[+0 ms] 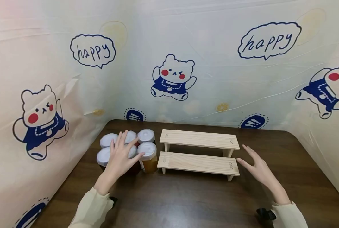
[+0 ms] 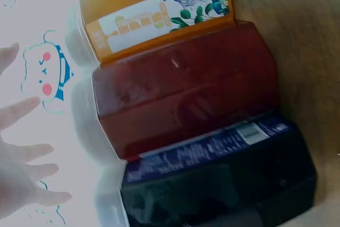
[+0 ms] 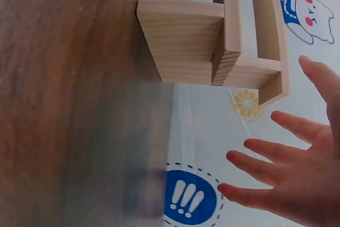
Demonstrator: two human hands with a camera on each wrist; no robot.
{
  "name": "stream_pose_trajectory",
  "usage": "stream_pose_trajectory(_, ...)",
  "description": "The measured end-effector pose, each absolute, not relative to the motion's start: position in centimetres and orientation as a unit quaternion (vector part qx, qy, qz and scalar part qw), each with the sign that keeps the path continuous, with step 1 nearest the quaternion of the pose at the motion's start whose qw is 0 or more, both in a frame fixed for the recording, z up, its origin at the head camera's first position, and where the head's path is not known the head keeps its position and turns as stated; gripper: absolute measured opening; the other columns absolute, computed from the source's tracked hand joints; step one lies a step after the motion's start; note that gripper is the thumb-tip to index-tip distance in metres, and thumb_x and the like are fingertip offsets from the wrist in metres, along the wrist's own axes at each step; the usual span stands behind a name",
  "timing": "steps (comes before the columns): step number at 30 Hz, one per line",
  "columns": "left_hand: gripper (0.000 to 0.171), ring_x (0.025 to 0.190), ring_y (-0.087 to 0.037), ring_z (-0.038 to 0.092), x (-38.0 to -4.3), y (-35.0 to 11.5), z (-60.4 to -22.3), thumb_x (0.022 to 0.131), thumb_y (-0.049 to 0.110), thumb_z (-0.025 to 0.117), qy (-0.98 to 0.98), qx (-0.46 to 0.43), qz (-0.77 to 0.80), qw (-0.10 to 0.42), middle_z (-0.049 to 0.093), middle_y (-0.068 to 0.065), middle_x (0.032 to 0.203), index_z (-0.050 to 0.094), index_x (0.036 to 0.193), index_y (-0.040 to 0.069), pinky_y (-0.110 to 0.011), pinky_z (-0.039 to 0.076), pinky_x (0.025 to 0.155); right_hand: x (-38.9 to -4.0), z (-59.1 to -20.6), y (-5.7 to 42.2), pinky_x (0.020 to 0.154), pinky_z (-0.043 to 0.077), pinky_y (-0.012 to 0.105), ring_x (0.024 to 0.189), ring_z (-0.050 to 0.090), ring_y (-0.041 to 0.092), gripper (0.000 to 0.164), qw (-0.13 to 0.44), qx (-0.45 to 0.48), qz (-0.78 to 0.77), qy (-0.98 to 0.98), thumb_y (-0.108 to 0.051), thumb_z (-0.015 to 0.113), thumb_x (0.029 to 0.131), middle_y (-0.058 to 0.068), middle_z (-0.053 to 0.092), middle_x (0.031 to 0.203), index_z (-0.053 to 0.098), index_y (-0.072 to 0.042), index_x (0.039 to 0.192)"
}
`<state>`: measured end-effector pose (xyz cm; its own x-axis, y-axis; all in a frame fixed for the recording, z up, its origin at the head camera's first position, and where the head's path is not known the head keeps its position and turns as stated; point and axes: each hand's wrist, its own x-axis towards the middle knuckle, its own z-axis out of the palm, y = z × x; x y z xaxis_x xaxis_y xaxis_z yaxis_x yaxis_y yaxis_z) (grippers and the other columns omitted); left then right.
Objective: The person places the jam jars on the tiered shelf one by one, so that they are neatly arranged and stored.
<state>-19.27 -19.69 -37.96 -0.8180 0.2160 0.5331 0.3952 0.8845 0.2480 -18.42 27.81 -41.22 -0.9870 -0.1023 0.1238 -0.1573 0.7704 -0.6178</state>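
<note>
Left hand (image 1: 121,158), fingers spread, resting atop clustered jars (image 1: 147,152) at tabletop (image 1: 186,196) left; right hand (image 1: 257,167) splayed, empty, near wooden step shelf (image 1: 198,162). Risk: loose flat contact toppling tight-packed jars.

Dark wooden table (image 1: 186,202) fills the lower frame; bear-printed "happy" plastic sheeting (image 1: 203,63) walls it, softly lit.

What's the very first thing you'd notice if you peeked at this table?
Probably the cluster of white-lidded jars on the left of the dark table, with the left hand spread over their lids. Beside them, mid-table, stands a pale two-step wooden shelf, bare, with the right hand open near its right end. Cartoon bears and "happy" bubbles cover the backdrop.
</note>
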Motion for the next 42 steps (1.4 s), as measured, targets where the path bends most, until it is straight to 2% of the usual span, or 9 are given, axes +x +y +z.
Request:
stream_pose_trajectory(8, 0.051, 0.117, -0.045, 0.032, -18.3, -21.9, -39.1, 0.064, 0.014, 0.076, -0.887, -0.174, -0.244, 0.350, 0.038, -0.028, 0.127, 0.059, 0.110, 0.002, -0.063, 0.020, 0.088, -18.4, -42.5, 28.2, 0.084, 0.040, 0.049, 0.111, 0.044, 0.042, 0.056, 0.013, 0.060, 0.397, -0.916, -0.036, 0.052, 0.088, 0.027, 0.044, 0.125, 0.041, 0.001, 0.129)
stream_pose_trajectory(12, 0.048, 0.113, -0.045, 0.034, -17.6, -23.0, -39.6, 0.063, 0.004, 0.075, -0.879, -0.153, -0.269, 0.364, 0.039, -0.029, 0.124, 0.059, 0.107, -0.002, -0.063, 0.021, 0.085, -18.6, -43.0, 28.0, 0.078, 0.045, 0.034, 0.104, 0.053, 0.034, 0.050, -0.006, 0.072, 0.438, -0.896, -0.028, 0.056, 0.087, 0.024, 0.049, 0.121, 0.046, 0.003, 0.125)
stream_pose_trajectory(16, 0.045, 0.110, -0.047, 0.034, -17.0, -24.1, -40.2, 0.063, 0.000, 0.074, -0.880, -0.127, -0.285, 0.358, 0.038, -0.030, 0.124, 0.060, 0.106, -0.002, -0.062, 0.022, 0.083, -18.7, -43.4, 27.8, 0.072, 0.045, 0.021, 0.091, 0.060, 0.019, 0.048, -0.022, 0.068, 0.484, -0.872, -0.021, 0.059, 0.085, 0.025, 0.052, 0.117, 0.047, 0.006, 0.122)
stream_pose_trajectory(20, 0.042, 0.109, -0.048, 0.034, -16.8, -25.0, -40.7, 0.065, 0.002, 0.073, -0.882, -0.105, -0.303, 0.346, 0.038, -0.030, 0.124, 0.060, 0.105, -0.001, -0.061, 0.022, 0.082, -18.7, -43.7, 27.8, 0.071, 0.046, 0.019, 0.081, 0.062, 0.008, 0.046, -0.033, 0.056, 0.529, -0.846, -0.015, 0.060, 0.084, 0.027, 0.052, 0.115, 0.048, 0.011, 0.119)
stream_pose_trajectory(31, 0.041, 0.108, -0.048, 0.036, -16.6, -26.3, -41.9, 0.067, 0.002, 0.072, -0.884, -0.060, -0.333, 0.322, 0.039, -0.030, 0.122, 0.059, 0.106, -0.002, -0.057, 0.028, 0.082, -19.1, -44.0, 27.8, 0.069, 0.044, 0.019, 0.077, 0.059, 0.003, 0.042, -0.042, 0.054, 0.503, -0.862, -0.015, 0.063, 0.081, 0.022, 0.061, 0.102, 0.054, 0.009, 0.114)
stream_pose_trajectory(38, 0.043, 0.107, -0.048, 0.039, -16.7, -26.6, -42.4, 0.068, 0.003, 0.073, -0.886, -0.039, -0.350, 0.301, 0.038, -0.032, 0.120, 0.058, 0.107, -0.002, -0.056, 0.032, 0.081, -19.1, -44.4, 28.0, 0.069, 0.048, 0.023, 0.081, 0.059, 0.003, 0.048, -0.069, 0.041, 0.551, -0.831, -0.015, 0.063, 0.081, 0.026, 0.055, 0.112, 0.049, 0.011, 0.118)
stream_pose_trajectory(42, 0.045, 0.105, -0.044, 0.039, -16.7, -26.7, -42.7, 0.067, 0.004, 0.074, -0.883, -0.022, -0.365, 0.295, 0.040, -0.028, 0.115, 0.058, 0.109, -0.001, -0.054, 0.031, 0.081, -19.3, -44.7, 28.0, 0.070, 0.049, 0.025, 0.082, 0.059, 0.004, 0.050, -0.084, 0.034, 0.575, -0.813, -0.014, 0.064, 0.081, 0.025, 0.054, 0.114, 0.047, 0.012, 0.120)
